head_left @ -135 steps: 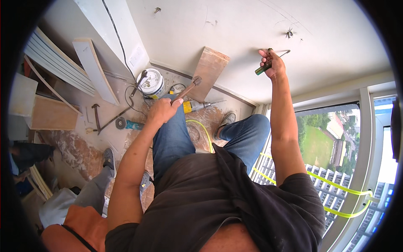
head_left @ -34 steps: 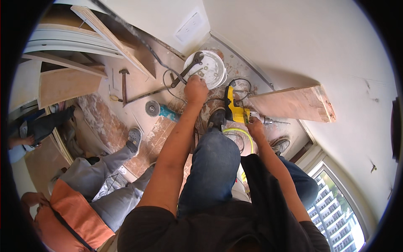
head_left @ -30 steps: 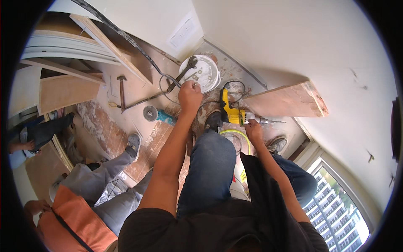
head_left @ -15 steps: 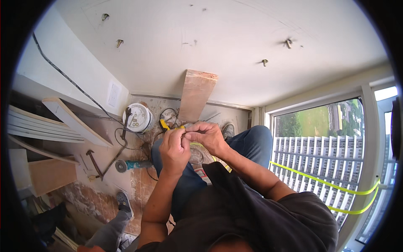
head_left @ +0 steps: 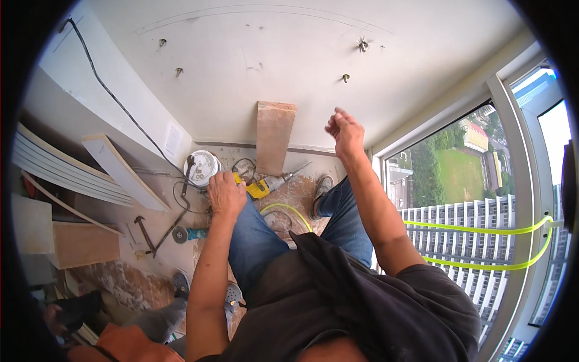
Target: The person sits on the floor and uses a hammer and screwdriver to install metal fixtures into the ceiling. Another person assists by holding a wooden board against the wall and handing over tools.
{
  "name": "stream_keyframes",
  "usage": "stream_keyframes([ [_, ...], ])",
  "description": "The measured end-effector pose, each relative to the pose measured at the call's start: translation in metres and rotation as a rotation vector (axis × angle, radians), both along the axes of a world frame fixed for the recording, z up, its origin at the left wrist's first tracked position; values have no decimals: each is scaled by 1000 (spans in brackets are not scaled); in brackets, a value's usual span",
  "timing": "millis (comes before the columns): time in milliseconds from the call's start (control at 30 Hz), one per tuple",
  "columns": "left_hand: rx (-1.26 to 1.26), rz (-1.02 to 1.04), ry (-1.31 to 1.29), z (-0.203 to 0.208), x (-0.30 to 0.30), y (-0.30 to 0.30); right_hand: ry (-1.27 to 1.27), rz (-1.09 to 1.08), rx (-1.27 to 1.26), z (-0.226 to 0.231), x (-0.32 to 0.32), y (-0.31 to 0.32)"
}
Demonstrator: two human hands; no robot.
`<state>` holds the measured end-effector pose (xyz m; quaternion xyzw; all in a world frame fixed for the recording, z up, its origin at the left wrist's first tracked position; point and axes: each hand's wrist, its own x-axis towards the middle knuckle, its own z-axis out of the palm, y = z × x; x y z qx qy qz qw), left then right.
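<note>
My right hand is raised in front of the white wall, thumb and fingers pinched together; anything between them is too small to make out. Above it, a metal bolt sticks out of the wall, and another bolt with a nut stands higher up. At my left knee, my left hand lies back upward with its fingers loosely stretched, holding nothing I can see. Just beyond it stands a white bucket with small metal washers on its lid.
A yellow hammer drill, an angle grinder and a hammer lie on the floor. A wooden board leans on the wall. Curved panels are at left, a window at right. Another person's leg shows lower left.
My hands have parted from each other. The right one has risen toward the wall bolts; the left has dropped to my knee. My view has shifted and I sit higher.
</note>
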<state>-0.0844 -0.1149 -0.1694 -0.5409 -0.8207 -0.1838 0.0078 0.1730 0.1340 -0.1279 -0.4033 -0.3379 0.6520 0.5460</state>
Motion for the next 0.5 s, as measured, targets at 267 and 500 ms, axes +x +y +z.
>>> stream_keyframes([
  [267,-183,191,-16,-19,-9,1,-238,-454,211,23,-17,68],
  [500,-230,204,-27,-17,-12,5,-345,-481,271,22,-29,83],
])
